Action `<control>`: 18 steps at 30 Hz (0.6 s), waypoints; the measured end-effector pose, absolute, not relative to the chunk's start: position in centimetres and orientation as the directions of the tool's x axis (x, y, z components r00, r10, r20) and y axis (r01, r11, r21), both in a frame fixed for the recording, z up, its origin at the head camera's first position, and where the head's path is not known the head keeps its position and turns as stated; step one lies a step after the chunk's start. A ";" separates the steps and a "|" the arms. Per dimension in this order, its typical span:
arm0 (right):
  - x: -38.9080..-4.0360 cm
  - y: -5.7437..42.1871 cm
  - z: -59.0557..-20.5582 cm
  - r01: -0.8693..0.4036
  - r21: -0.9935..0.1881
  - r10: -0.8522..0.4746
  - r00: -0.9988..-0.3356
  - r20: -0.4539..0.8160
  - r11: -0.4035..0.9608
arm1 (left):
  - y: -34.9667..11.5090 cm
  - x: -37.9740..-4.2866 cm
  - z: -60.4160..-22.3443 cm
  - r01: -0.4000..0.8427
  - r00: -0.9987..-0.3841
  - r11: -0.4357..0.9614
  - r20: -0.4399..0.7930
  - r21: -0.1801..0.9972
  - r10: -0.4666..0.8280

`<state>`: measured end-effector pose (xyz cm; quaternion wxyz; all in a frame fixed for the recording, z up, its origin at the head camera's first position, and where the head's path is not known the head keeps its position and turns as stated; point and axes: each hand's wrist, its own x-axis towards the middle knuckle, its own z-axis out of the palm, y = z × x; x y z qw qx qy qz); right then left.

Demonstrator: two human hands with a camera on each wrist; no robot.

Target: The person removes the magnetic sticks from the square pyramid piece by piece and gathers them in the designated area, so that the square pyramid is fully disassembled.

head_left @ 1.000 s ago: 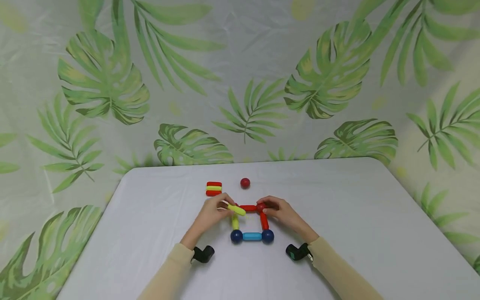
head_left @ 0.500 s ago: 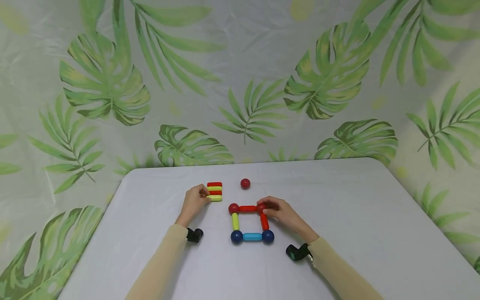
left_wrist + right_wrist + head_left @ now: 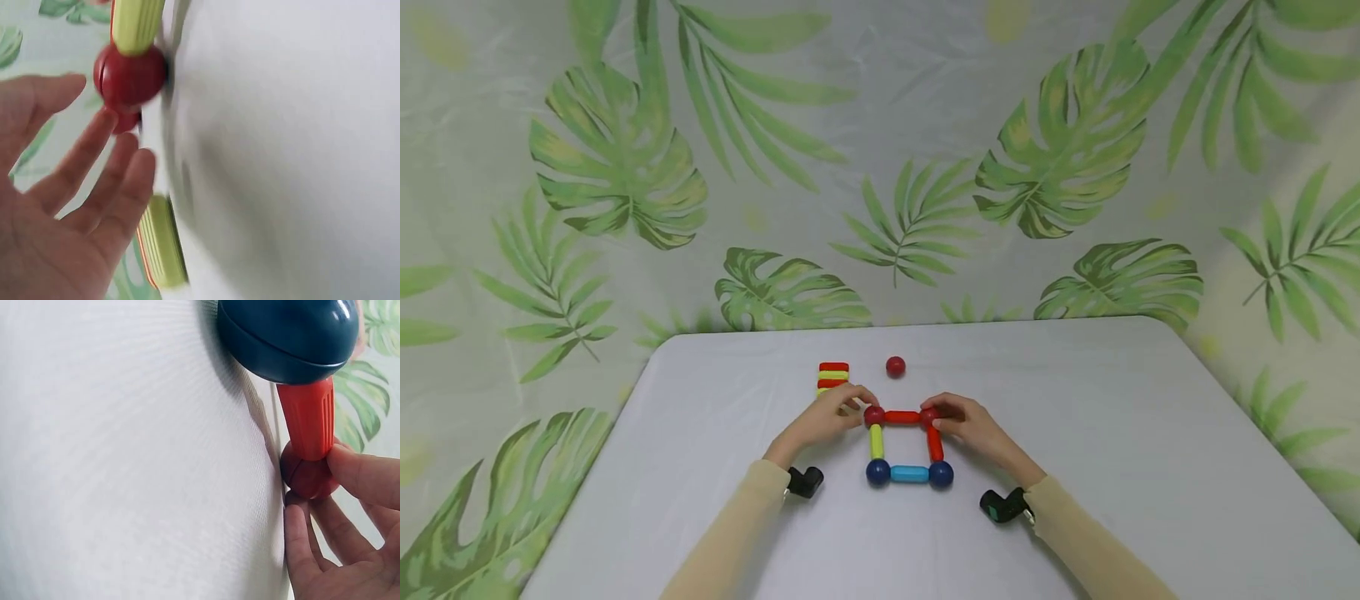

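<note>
A square of rods and balls lies on the table: a blue rod (image 3: 910, 474) between two dark blue balls, (image 3: 877, 472) a yellow-green rod (image 3: 877, 442) at left, red rods at right and back. My left hand (image 3: 823, 417) is at the back-left red ball (image 3: 131, 76); its fingers are spread and lightly bent, the index tip right at the ball, the thumb apart from it. With thumb and fingers, my right hand (image 3: 976, 432) pinches the back-right red ball (image 3: 309, 474), where the red rod (image 3: 306, 419) joins.
Behind my left hand, red and yellow-green rods (image 3: 833, 376) lie side by side in a stack-like row. A loose red ball (image 3: 896, 367) sits behind the square on the white table (image 3: 1112, 433). A leaf-patterned cloth (image 3: 910, 167) hangs beyond the table's far edge.
My left hand carried a yellow-green rod from the square to the row of rods, let go of it there, then came back right to the back-left red ball. My right hand stays in place.
</note>
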<state>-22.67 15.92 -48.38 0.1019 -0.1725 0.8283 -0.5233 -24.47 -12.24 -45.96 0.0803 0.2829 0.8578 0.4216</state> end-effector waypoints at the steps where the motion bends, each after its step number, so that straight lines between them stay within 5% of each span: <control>1: -22.7 16.0 -48.3 -0.178 -0.903 -0.391 -0.920 0.011 0.392 | -11.8 -24.3 -45.9 0.432 -0.799 0.480 0.079 0.764 0.596; 13: -22.5 16.8 -48.6 -0.163 -0.904 -0.383 -0.924 -0.001 0.395 | -8.6 -24.5 -45.6 0.498 -0.794 0.669 -0.021 0.552 0.608; 18: -22.5 17.0 -48.6 -0.166 -0.902 -0.391 -0.920 -0.003 0.398 | -8.6 -25.3 -45.6 0.431 -0.848 0.611 0.067 0.664 0.526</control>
